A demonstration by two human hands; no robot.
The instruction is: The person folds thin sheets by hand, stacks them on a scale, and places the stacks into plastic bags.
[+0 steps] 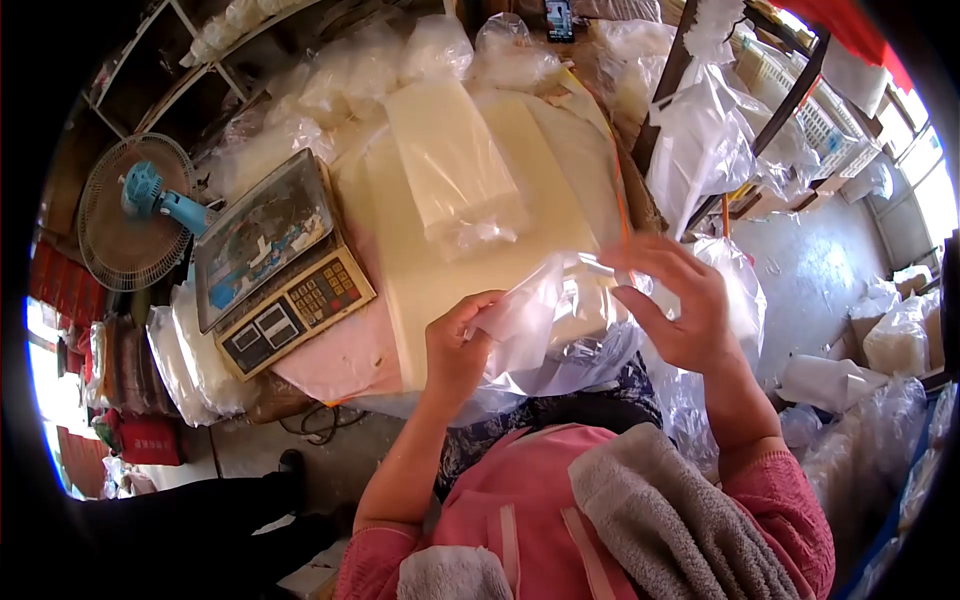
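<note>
Pinched between the thumb and fingers of my left hand (462, 345) is a clear plastic bag (530, 315), which stretches toward the right above the table edge. My right hand (680, 300) is just right of the bag, thumb and fingers spread; its fingertips are slightly blurred, and no grip on the film shows. Beyond both hands, a long pack of cream sheets (450, 150) in clear plastic lies on larger cream sheets (560, 190) covering the table.
A digital scale (290, 270) with scraps on its tray stands at left, beside a blue fan (150, 190). Plastic-wrapped bundles (350, 75) line the back near a phone (559, 20). Hanging plastic bags (705, 150) are at right. Another person's dark-clothed legs (200, 520) appear lower left.
</note>
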